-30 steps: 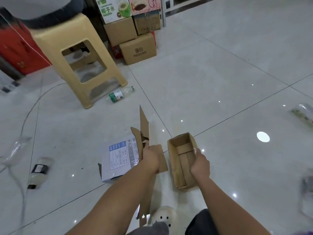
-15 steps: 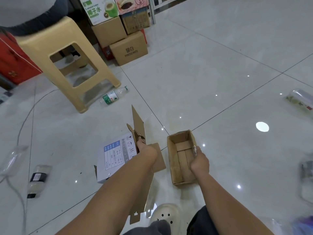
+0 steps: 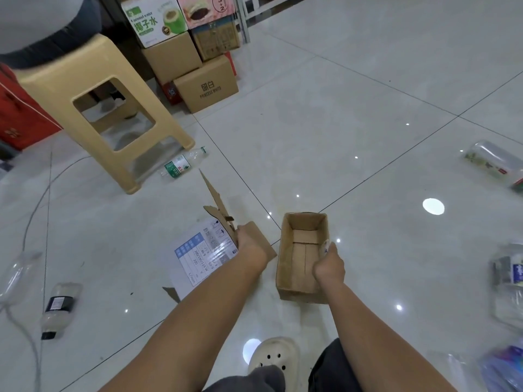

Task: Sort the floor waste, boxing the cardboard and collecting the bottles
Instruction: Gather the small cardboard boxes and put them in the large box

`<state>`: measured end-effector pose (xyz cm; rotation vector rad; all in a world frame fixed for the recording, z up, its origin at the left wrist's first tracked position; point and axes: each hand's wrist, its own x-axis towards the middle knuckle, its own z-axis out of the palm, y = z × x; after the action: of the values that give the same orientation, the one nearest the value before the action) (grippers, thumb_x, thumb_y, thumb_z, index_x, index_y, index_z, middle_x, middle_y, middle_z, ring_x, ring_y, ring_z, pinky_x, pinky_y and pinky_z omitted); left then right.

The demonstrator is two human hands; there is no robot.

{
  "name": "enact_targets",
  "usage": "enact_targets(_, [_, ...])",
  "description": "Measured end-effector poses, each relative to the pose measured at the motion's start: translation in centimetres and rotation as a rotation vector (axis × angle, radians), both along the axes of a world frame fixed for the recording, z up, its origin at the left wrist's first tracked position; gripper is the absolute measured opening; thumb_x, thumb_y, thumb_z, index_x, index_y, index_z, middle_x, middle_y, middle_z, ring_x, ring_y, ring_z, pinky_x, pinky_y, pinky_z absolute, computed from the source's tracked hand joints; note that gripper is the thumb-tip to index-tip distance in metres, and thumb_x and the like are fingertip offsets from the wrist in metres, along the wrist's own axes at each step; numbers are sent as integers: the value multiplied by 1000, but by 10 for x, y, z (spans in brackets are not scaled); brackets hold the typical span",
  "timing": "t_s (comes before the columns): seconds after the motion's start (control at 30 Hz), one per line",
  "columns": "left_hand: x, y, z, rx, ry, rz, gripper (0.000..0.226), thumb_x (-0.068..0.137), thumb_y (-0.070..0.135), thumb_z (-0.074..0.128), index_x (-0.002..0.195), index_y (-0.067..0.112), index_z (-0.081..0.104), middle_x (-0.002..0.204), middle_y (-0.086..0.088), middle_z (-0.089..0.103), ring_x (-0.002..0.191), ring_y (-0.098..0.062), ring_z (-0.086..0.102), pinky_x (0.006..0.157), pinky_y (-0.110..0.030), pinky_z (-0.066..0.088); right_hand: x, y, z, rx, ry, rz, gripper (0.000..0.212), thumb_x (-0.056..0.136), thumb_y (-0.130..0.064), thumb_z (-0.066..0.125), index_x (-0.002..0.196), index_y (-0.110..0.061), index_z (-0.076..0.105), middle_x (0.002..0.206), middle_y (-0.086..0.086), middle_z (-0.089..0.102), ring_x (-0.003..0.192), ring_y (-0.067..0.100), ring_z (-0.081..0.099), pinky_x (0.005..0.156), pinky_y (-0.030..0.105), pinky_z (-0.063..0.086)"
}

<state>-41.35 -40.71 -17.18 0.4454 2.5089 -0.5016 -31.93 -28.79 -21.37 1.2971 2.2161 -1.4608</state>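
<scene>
An open, narrow cardboard box (image 3: 294, 222) stands on the floor in front of me. My right hand (image 3: 329, 265) grips its right wall. Just left of the box, my left hand (image 3: 250, 250) holds a bunch of flat cardboard pieces (image 3: 219, 210) that stick up and away from me. Under them lies a flattened printed carton (image 3: 198, 256). Plastic bottles lie scattered: a green-labelled one (image 3: 181, 165) by the stool, a black-labelled one (image 3: 58, 306) at the left, a clear one (image 3: 17, 271) at the far left, others (image 3: 495, 162) (image 3: 509, 278) at the right.
A beige plastic stool (image 3: 93, 108) stands at the back left with something grey on top. Stacked cartons (image 3: 206, 86) line the back wall beside a red crate (image 3: 17, 114). A white cable (image 3: 19, 321) runs along the left floor. My white clog (image 3: 276, 356) is at the bottom.
My left hand has tilted the cardboard pieces further away and to the left. My right hand keeps its hold on the box. The view has shifted slightly.
</scene>
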Motion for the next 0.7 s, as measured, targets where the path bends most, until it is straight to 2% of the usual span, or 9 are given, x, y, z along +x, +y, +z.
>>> enact_targets(0.03, [-2, -2, -6, -80, 87, -148, 24, 86, 22, 50, 103, 15, 65, 94, 0, 60, 62, -5, 42, 58, -12, 28, 0, 1, 2, -15, -31, -37, 63, 93, 0, 38, 151, -11, 14, 139, 17, 48, 125, 35, 48, 98, 37, 41])
enact_targets(0.07, [-1, 2, -3, -164, 114, -297, 26, 90, 17, 49, 112, 10, 61, 99, -3, 59, 63, -2, 41, 57, -7, 29, 0, 3, 3, -31, -58, -81, 67, 95, -3, 38, 152, -12, 6, 140, 18, 47, 125, 36, 48, 98, 39, 41])
enact_targets(0.1, [2, 7, 6, -221, 71, -467, 22, 95, 12, 44, 112, 8, 57, 103, -7, 57, 74, -4, 48, 67, -6, 36, 0, 4, 5, -50, -76, -131, 69, 95, -6, 39, 153, -14, 1, 139, 18, 47, 123, 36, 49, 98, 40, 42])
enact_targets(0.13, [6, 15, 15, -261, 49, -578, 18, 98, 12, 39, 103, 10, 56, 99, -11, 54, 91, -10, 53, 82, -12, 38, 1, 7, 6, -69, -77, -184, 70, 96, -10, 40, 153, -17, 0, 136, 18, 48, 121, 37, 51, 98, 41, 43])
enact_targets(0.2, [16, 32, 37, -244, 47, -593, 15, 99, 15, 38, 95, 20, 52, 88, -11, 47, 101, -19, 46, 99, -27, 33, 3, 13, 10, -88, -65, -253, 68, 96, -15, 42, 153, -19, 4, 133, 18, 50, 118, 37, 52, 97, 41, 44])
enact_targets(0.27, [16, 44, 42, -233, 68, -526, 20, 96, 18, 46, 111, 22, 60, 100, -6, 60, 106, -21, 51, 107, -33, 28, 7, 20, 16, -59, -72, -225, 62, 97, -18, 41, 151, -20, 11, 132, 19, 50, 116, 36, 53, 93, 38, 44])
enact_targets(0.33, [18, 54, 51, -171, 99, -569, 24, 94, 21, 50, 114, 22, 63, 115, -2, 64, 114, -22, 53, 106, -35, 26, 11, 28, 23, -1, -91, -173, 55, 97, -18, 38, 149, -18, 20, 130, 19, 50, 114, 36, 53, 91, 37, 44])
enact_targets(0.5, [27, 91, 78, -30, 154, -685, 19, 92, 25, 54, 106, 23, 66, 111, -2, 66, 110, -23, 52, 98, -37, 29, 25, 58, 63, 124, -214, -122, 44, 98, -20, 37, 140, -8, 35, 137, 19, 41, 121, 35, 49, 98, 38, 43])
enact_targets(0.7, [61, 146, 166, 131, 122, -762, 17, 86, 11, 57, 98, 18, 66, 101, -5, 66, 104, -25, 48, 95, -36, 30, 58, 116, 168, 106, -288, -369, 33, 95, -15, 45, 125, -3, 49, 131, 20, 46, 114, 33, 54, 95, 38, 46])
